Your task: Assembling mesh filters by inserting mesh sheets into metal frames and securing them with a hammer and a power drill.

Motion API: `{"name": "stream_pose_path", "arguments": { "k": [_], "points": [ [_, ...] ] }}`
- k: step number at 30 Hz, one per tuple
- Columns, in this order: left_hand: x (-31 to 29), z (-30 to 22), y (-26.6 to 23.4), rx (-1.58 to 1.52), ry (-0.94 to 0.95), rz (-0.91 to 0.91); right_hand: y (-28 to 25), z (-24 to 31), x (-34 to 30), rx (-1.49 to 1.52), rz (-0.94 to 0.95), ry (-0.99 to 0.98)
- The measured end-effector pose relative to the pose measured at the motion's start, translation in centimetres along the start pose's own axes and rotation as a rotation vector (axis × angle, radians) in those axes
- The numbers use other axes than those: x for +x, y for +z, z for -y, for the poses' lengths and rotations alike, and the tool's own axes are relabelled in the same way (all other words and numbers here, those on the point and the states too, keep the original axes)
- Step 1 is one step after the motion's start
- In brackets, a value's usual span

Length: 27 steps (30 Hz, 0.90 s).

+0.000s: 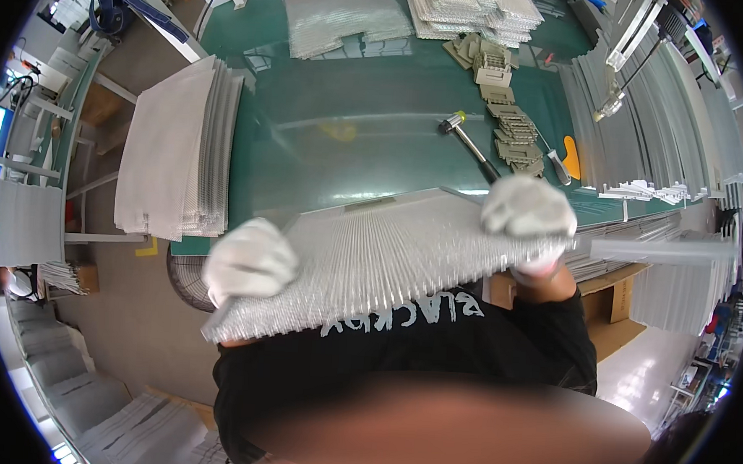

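Both my hands wear white gloves. Between them, close to my chest and tilted, is a silvery panel (379, 249) with fine ridges, perhaps metal mesh. My left hand (251, 261) is closed over its left end. On the right end my right hand (530, 208) grips the upper edge, fingers curled. The panel's far edge reaches over the near side of the green table (350, 159). Just beyond my right hand lies a hammer (470, 145) with a dark handle and a yellow-tipped head.
Small olive-grey slotted plates (515, 130) lie in a line at right, beside a screwdriver (556, 164) and an orange tool (571, 158). Mesh sheets (345, 16) and a second stack (471, 10) sit at the back. Tall sheet stacks flank the table at left (170, 150) and right (646, 120).
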<state>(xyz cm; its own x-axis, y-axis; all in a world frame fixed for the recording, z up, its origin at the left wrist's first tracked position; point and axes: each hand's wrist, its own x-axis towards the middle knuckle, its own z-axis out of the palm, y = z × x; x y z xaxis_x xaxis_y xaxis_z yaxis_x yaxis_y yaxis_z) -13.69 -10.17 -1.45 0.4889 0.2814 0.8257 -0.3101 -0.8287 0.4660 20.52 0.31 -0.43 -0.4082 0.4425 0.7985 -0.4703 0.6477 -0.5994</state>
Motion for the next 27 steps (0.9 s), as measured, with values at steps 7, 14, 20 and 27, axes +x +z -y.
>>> {"name": "stream_pose_path", "arguments": {
  "k": [7,14,20,27],
  "points": [
    [-9.7,2.5,4.0,0.641,-1.01,0.097,-1.5,2.1,-4.4,-0.024,0.356,0.114],
    [-9.7,2.7,2.3,0.823,-1.299,0.467,-0.9,3.1,-5.6,-0.017,0.207,0.134],
    [-9.0,1.6,-0.5,0.734,-0.877,0.421,-0.6,3.3,-5.8,0.066,0.017,0.055],
    [-4.7,7.5,3.7,0.141,-1.079,0.548,-0.9,3.1,-6.2,-0.007,0.079,0.026]
  ]
}}
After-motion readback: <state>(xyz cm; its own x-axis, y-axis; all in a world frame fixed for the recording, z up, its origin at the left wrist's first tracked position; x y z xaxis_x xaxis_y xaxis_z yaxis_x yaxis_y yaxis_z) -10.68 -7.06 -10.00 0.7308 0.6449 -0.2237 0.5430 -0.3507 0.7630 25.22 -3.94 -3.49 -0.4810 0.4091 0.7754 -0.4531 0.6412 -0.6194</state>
